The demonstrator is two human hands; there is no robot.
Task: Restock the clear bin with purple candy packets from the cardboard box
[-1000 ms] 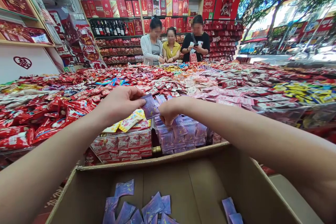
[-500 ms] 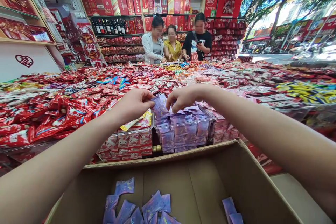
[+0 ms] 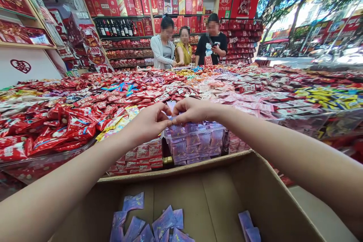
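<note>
Purple packets (image 3: 195, 140) fill the clear bin at the worktop's near edge, where the left hand (image 3: 147, 123) and right hand (image 3: 194, 110) meet, fingers pinched on one packet (image 3: 170, 118), likely settling it into the stack.

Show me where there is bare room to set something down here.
The brown cardboard box has bare floor between its middle pile of purple sachets and the few by its right wall. The clear plastic bin of purple sachets under both hands is full, and the wrapped sweets on the display table leave no gap.
</note>
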